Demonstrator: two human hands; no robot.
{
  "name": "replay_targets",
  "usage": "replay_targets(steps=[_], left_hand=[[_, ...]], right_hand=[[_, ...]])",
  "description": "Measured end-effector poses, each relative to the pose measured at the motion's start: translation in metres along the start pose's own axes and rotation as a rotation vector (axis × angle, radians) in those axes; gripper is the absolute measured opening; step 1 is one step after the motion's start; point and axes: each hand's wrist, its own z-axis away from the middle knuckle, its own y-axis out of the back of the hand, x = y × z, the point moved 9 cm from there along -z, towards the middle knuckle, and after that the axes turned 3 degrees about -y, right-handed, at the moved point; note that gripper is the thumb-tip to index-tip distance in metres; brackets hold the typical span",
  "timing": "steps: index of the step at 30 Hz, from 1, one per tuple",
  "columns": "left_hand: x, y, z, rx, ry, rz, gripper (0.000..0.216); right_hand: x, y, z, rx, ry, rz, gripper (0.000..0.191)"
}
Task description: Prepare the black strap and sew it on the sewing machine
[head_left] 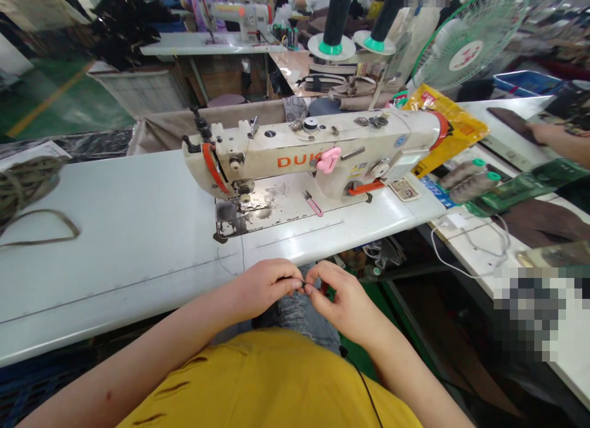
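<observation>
In front of my body, just off the table's front edge, my left hand (278, 282) and my right hand (335, 294) meet fingertip to fingertip. Both pinch a tiny dark piece (303, 285), too small to name. Beyond them stands a white sewing machine (295, 151) with orange lettering. Pink-handled thread snips (313, 204) lie on its metal bed, apart from my hands. A loose thread (243, 254) trails from the needle area over the table's front edge. A pink plastic piece (329, 160) is fixed to the machine's front.
Brownish fabric strips (32, 191) lie on the white table (138, 231) at left. Thread cones (338, 22) rise behind the machine. To the right are a green fan (470, 40), a yellow bag (454, 130), grey thread spools (474, 182), a white cable (461, 271) and another person's arm (560, 139).
</observation>
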Motion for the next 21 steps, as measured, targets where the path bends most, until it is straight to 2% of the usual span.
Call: replay_targets(steps=[5,10,15,18,21], left_hand=[[-0.001,0.002,0.000,0.021,0.029,0.011,0.024],[-0.001,0.000,-0.002,0.023,0.024,0.040,0.023],[-0.007,0.000,-0.001,0.029,0.053,0.068,0.024],[-0.012,0.003,0.001,0.052,0.064,0.093,0.025],[-0.015,0.005,0.001,0.070,0.067,0.105,0.025]], right_hand=[[0.005,0.001,-0.005,0.056,-0.026,-0.026,0.018],[0.006,-0.003,-0.004,0.062,-0.020,0.019,0.012],[0.015,0.010,-0.002,0.187,-0.023,0.107,0.019],[0.005,0.019,0.002,0.243,0.045,0.120,0.019],[-0.011,0.016,0.005,0.221,0.123,0.183,0.022]])
